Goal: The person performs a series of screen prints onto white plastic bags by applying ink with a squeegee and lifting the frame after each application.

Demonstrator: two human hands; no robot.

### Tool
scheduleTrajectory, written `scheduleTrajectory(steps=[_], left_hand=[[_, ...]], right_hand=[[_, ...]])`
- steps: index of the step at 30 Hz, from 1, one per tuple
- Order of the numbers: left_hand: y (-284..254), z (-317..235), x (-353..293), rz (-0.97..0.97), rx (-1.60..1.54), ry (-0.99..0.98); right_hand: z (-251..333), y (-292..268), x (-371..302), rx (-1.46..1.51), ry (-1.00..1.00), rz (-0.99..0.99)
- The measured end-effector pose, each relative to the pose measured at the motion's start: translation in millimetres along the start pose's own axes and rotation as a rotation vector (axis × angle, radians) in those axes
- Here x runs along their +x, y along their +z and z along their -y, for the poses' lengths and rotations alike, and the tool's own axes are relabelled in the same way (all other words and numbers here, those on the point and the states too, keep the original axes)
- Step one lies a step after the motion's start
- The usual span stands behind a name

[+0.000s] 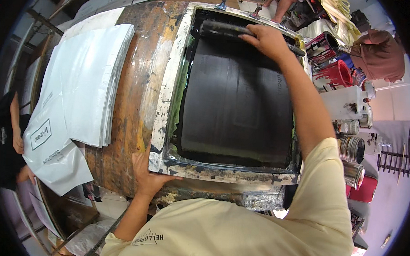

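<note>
A wooden-framed printing screen [170, 80] lies on the stained worktable in front of me, its mesh dark with black ink. My right hand [266, 41] is closed over the long black squeegee [218, 29] near the screen's far end, with that arm stretched across the screen's right side. My left hand [150, 173] grips the near left corner of the frame, the thumb laid along its front edge. What lies under the screen is hidden.
Left of the screen, a stack of white plastic bags [97, 77] sits on the table [134, 70]. A co-worker's hand [19, 143] touches a printed white bag [57, 153] there. Ink-smeared cans [333, 74] and a whitish jug [343, 102] line the right side. Another person's legs [282, 8] show beyond.
</note>
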State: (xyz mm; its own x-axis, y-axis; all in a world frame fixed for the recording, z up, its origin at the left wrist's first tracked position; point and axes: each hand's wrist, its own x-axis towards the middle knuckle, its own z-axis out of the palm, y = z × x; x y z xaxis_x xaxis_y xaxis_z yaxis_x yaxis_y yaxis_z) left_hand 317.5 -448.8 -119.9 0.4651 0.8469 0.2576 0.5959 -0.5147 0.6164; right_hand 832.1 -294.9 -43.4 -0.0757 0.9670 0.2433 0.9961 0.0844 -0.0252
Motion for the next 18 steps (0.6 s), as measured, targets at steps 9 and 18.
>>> scheduleTrajectory(steps=[9,18], left_hand=[[5.9,1.7,-4.0,-0.050,-0.041,-0.002],[4.5,-13.6,-1.4,-0.048,-0.529,-0.130]], right_hand=[[126.9,-8.6,-142.5,0.052,0.105,-0.109],[251.3,-108.2,-248.7,0.174,0.170,0.103]])
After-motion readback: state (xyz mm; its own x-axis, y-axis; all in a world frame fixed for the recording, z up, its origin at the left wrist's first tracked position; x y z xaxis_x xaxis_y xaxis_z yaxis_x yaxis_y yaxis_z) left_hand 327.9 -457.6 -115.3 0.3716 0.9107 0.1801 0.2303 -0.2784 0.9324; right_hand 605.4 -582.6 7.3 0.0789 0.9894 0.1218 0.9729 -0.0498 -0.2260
